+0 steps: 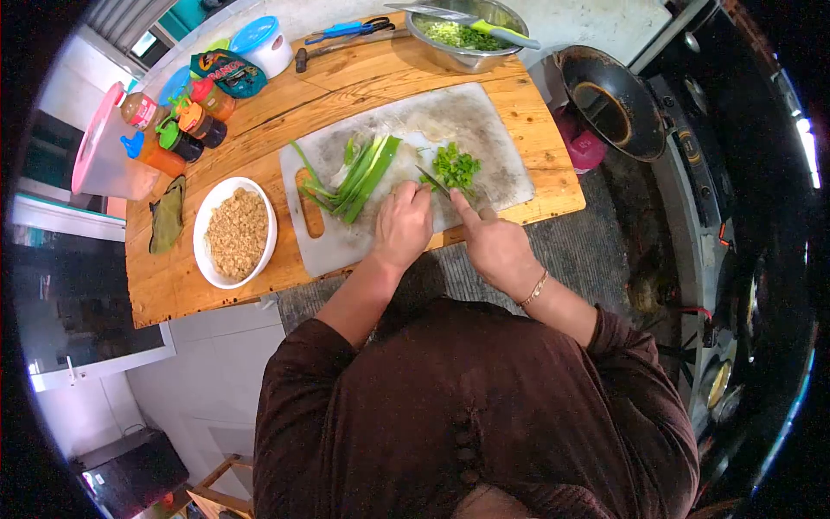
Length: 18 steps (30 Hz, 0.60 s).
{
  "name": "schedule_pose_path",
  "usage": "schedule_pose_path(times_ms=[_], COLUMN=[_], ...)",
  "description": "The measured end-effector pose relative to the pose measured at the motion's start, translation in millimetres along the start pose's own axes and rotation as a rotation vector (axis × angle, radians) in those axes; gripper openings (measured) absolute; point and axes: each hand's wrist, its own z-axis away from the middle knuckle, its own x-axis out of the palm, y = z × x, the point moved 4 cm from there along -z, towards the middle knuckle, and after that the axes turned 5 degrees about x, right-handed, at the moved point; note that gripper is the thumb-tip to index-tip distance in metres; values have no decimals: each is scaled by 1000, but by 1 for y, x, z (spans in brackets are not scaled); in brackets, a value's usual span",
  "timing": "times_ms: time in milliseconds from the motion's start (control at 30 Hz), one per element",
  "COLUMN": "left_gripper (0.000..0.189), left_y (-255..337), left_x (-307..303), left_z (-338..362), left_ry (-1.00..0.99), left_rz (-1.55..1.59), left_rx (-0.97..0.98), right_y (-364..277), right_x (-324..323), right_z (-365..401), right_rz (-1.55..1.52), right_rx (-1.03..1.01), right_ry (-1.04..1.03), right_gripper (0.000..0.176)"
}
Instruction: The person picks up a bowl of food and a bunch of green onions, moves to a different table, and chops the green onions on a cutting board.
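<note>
On the pale, stained cutting board (337, 246) lies a bunch of long spring onions (367, 180). My left hand (404, 227) is closed, its fingers curled down over the greens at the right side of the bunch; their tips are mostly hidden. My right hand (500, 253) grips a knife (435, 182), with the forefinger stretched along the blade's back. The handle is hidden in my palm. Just beyond the blade sits a small heap of chopped spring onion (456, 166).
Left of the board stands a white bowl of minced-looking brown food (236, 233). A steel bowl of chopped greens (467, 43) has a green-handled knife (484, 28) across its rim. Sauce bottles (179, 138) stand at back left; a wok (609, 104) is at right.
</note>
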Motion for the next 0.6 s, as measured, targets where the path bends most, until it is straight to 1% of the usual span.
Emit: schedule_pose_path(times_ms=[100,167,200,267,400,500,600], left_gripper=[13,16,16,14,16,13,10], left_y=[-1,-3,-1,3,-2,-3,-1], left_x=[2,6,3,-4,-4,1,-1], left_z=[0,3,3,-2,-2,1,-3], left_ry=[-31,-60,-41,3,-9,-57,-44], left_rz=[-13,-27,-15,5,19,15,30], left_rx=[6,12,23,51,37,-10,-27], right_y=[2,0,1,5,15,14,7], right_x=[12,16,16,13,8,1,4], right_z=[-4,-13,-18,-26,-27,-8,3], right_rz=[84,66,57,5,-95,-71,44], right_rx=[13,-29,-47,-44,-43,-50,-22], right_ry=[18,49,66,43,25,66,7], right_gripper=[64,64,64,62,61,61,64])
